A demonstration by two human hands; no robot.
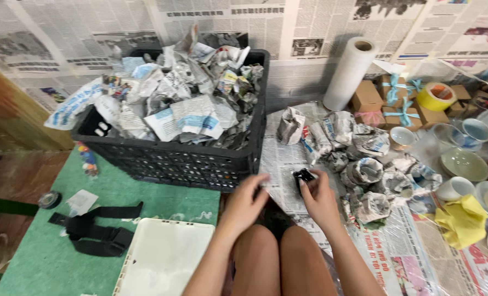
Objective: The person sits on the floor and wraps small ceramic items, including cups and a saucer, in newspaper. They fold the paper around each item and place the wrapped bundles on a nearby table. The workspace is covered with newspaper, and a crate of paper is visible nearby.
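The right hand [319, 198] curls its fingers around a small black object [303, 176], pinched at the fingertips and held just above a flat sheet of newspaper [284, 164] spread on the floor. The left hand [248, 198] is partly open, its fingertips touching the near edge of that same sheet, gripping nothing firmly that I can tell. This looks like the start of wrapping one piece: the object is poised over the paper but not yet laid down or covered. The next move seems to call for setting it on the sheet and folding the paper over. Just right lie several newspaper-wrapped bundles [364, 170]; behind the sheet stands a black crate [200, 164] heaped with crumpled paper. Farther right sit bowls [464, 163] and a yellow cloth [463, 219].
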